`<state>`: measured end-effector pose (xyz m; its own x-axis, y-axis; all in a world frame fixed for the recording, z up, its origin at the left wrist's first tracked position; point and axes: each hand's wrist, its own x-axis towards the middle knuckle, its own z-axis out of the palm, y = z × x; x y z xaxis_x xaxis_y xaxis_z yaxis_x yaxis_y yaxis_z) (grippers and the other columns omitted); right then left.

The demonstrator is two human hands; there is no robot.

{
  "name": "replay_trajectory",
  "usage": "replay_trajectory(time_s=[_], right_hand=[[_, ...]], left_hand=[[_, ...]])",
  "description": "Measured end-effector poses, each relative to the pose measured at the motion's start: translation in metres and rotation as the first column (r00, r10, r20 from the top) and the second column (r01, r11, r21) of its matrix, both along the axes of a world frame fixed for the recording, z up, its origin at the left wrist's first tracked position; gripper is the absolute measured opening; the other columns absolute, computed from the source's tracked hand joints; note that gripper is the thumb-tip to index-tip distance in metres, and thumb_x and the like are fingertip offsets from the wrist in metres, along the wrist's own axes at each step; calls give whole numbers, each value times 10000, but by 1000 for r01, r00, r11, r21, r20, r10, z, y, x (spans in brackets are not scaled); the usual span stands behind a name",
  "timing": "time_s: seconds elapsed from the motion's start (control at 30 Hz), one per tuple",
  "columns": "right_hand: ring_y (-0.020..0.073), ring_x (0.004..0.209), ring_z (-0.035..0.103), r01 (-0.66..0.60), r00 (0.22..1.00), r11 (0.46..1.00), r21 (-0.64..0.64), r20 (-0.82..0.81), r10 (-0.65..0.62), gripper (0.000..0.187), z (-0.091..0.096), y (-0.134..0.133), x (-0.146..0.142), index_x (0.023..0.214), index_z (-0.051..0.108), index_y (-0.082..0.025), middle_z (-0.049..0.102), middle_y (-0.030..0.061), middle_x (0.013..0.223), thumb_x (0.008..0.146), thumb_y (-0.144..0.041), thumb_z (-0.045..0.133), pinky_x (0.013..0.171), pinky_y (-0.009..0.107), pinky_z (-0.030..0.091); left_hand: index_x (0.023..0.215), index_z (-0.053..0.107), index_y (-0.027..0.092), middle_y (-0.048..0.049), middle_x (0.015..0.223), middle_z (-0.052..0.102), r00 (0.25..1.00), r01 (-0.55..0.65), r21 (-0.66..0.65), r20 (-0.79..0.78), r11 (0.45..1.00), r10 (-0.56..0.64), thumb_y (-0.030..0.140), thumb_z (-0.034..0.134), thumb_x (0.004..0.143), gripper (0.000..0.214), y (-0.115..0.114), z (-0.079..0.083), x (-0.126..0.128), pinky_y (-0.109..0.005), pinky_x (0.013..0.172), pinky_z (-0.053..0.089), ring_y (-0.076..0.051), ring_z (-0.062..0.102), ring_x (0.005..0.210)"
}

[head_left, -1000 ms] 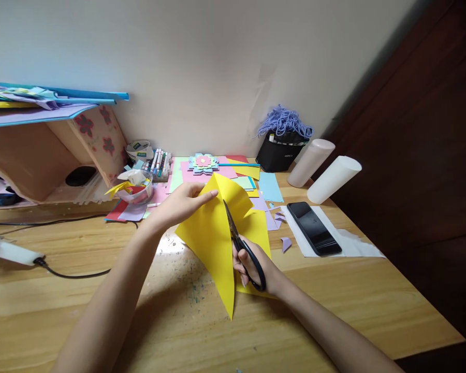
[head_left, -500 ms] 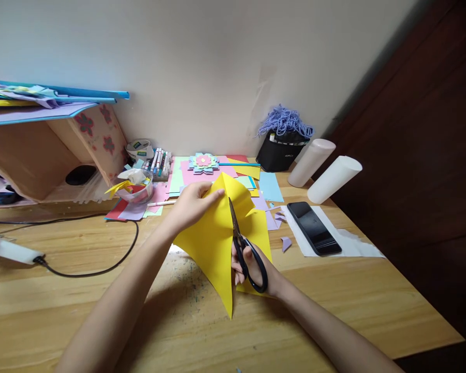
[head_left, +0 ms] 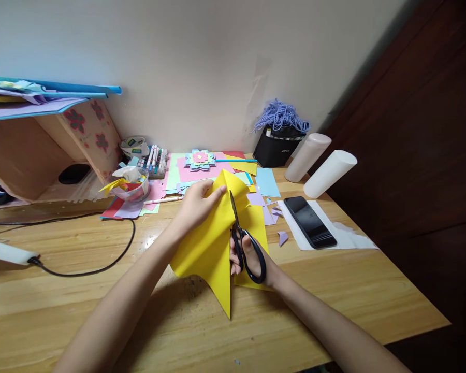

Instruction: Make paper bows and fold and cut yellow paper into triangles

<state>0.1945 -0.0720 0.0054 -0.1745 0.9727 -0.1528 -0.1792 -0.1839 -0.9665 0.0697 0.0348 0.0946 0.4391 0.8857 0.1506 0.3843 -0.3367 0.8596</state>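
A large sheet of yellow paper (head_left: 205, 248) is held up over the table, cut through from its lower edge upward. My left hand (head_left: 200, 203) grips it near the top, thumb in front and the fingers mostly behind. Black-handled scissors (head_left: 252, 259) are in my right hand (head_left: 262, 261), with thumb and fingers through the loops. Their blades point up and lie at the cut, near my left thumb. To the left of the scissors, one pointed flap hangs down; to their right the other part of the paper spreads behind my right hand.
Behind lie coloured sheets with a layered paper flower (head_left: 200, 159). A phone (head_left: 309, 223) rests at right, below two white cylinders (head_left: 330, 173) and a black pen case (head_left: 277, 147) topped with yarn. Left are a scrap tub (head_left: 130, 186), a cardboard box (head_left: 89, 140) and a cable (head_left: 132, 243).
The view has shifted slightly. The scissor blades look a little more closed, and the yellow sheet's left part has bent inward at its lower edge. Both hands keep their holds.
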Motion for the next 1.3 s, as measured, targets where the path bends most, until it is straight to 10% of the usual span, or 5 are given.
replay_trajectory(time_s=[0.27,1.3], right_hand=[[75,398,475,45,957,994,102,280,-72,703,15,-4,3,719,447,-172,460,-31,534,658,-848,262,365,178,417],[60,402,426,42,974,999,27,221,-47,738,11,-2,3,756,437,-175,399,-53,545,605,-876,260,349,176,420]], left_hand=[[681,519,147,13,629,534,998,-22,-45,54,999,24,452,490,804,330,1,-4,3,-206,486,312,-121,474,581],[642,452,161,32,619,454,999,27,-47,36,999,-25,406,483,809,299,1,-2,1,-195,513,305,-99,415,579]])
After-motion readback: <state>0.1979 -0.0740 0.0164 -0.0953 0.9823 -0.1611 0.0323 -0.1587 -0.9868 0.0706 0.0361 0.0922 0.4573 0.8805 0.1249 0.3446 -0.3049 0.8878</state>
